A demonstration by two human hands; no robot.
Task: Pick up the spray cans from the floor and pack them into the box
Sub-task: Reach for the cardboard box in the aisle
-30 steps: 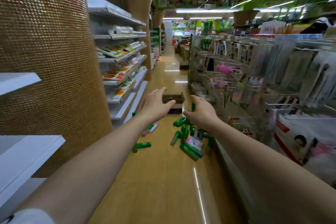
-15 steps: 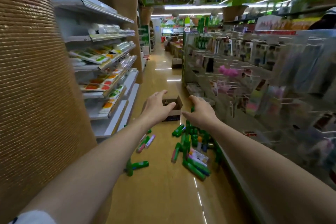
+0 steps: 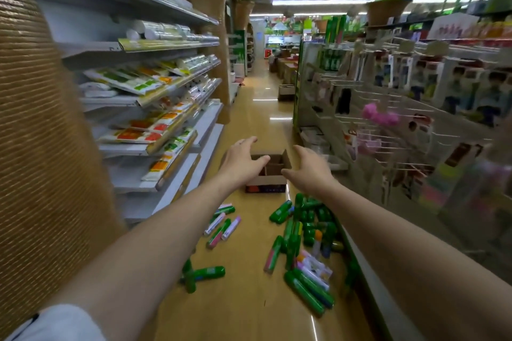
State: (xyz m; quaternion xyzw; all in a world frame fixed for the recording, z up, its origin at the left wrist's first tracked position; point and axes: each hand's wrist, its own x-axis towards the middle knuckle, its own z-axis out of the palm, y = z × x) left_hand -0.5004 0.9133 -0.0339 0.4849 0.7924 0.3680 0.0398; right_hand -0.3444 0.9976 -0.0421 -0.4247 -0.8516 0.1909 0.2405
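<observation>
An open cardboard box (image 3: 273,174) with inner dividers stands on the shop floor down the aisle. Several green spray cans (image 3: 302,232) lie scattered on the floor in front of it, mostly by the right shelf base. A few pink and white cans (image 3: 221,225) lie left of them, and two green cans (image 3: 203,274) lie nearer to me. My left hand (image 3: 241,163) and my right hand (image 3: 310,171) stretch forward with relaxed fingers, framing the box from either side in the view. Both hold nothing.
White shelves (image 3: 155,124) with packaged goods line the left side beyond a woven column (image 3: 33,147). A rack of hanging goods (image 3: 388,124) with a low base runs along the right. Another cardboard box (image 3: 286,92) sits farther down the aisle.
The view has advanced down the aisle, so the box and cans are closer and lower. Both arms stay stretched forward, hands still holding nothing.
</observation>
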